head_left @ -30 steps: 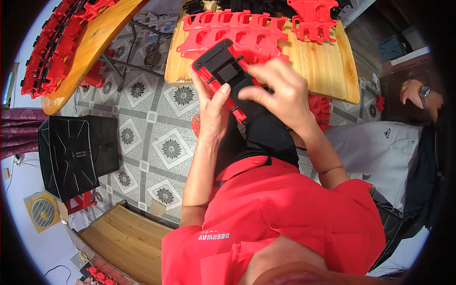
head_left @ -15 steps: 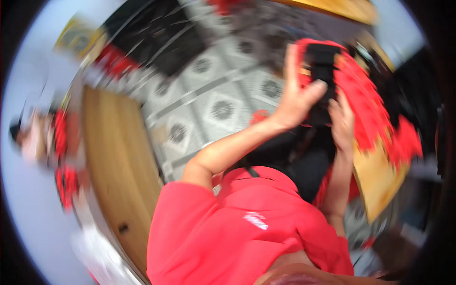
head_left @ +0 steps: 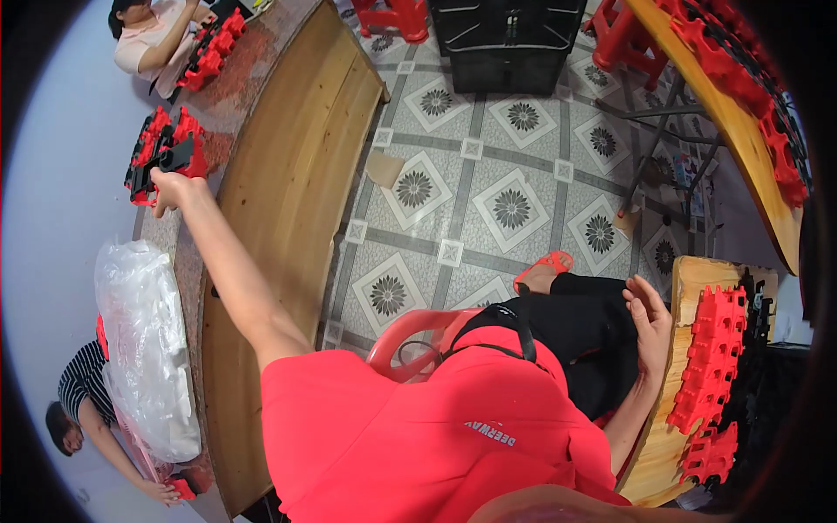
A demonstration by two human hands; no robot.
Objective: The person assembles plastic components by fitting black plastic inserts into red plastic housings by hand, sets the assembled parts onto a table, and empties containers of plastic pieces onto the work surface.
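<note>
My left arm is stretched to the far left, over a long counter (head_left: 161,228). My left hand (head_left: 177,188) is closed on a black-and-red plastic part (head_left: 178,158), its fingers partly hidden. The part is among similar red-and-black moulded pieces (head_left: 150,139) on the counter. Beside my right thigh, my right hand (head_left: 647,327) hangs with its fingers loosely extended and nothing in it. It is nearest to a wooden board (head_left: 670,417) bearing red plastic parts (head_left: 711,353) and black parts (head_left: 760,314).
A clear plastic bag (head_left: 144,349) lies on the counter. Two people (head_left: 153,44) are beyond it, the other in a striped sleeve (head_left: 87,375). A black crate (head_left: 506,52) stands on the patterned floor. A wooden table (head_left: 741,131) with red parts stands at far right; red stools (head_left: 623,39) are near it.
The view has turned left. Earlier both hands were at the black-and-red part on the right; now my left hand has it at the left counter, and my right hand is off it.
</note>
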